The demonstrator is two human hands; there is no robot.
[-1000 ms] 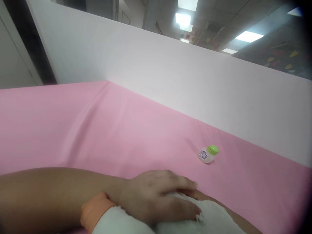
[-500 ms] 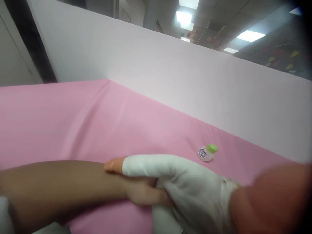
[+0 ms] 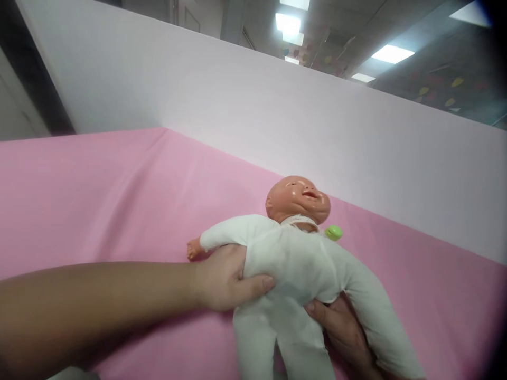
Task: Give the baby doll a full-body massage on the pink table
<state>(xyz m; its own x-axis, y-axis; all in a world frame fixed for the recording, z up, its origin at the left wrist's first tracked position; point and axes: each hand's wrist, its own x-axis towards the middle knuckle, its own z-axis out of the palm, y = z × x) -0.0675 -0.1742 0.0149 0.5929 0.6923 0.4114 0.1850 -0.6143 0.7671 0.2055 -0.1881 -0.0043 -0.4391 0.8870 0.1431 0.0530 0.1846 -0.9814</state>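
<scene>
Near cloth [image 3: 138,195] edge, doll [image 3: 293,258] between both hands [image 3: 224,279] [image 3: 348,332]; open room leftward.

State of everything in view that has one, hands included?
Doll: held at the torso by both hands, front up, head bare, body white fabric.
Left hand: gripping one side of the torso, thumb on its front.
Right hand: gripping the other side, partly hidden.
Green cap: partly behind doll; open or shut, can't tell.
Pink sheet: spread, creased.
Ceiling lights: on.
</scene>
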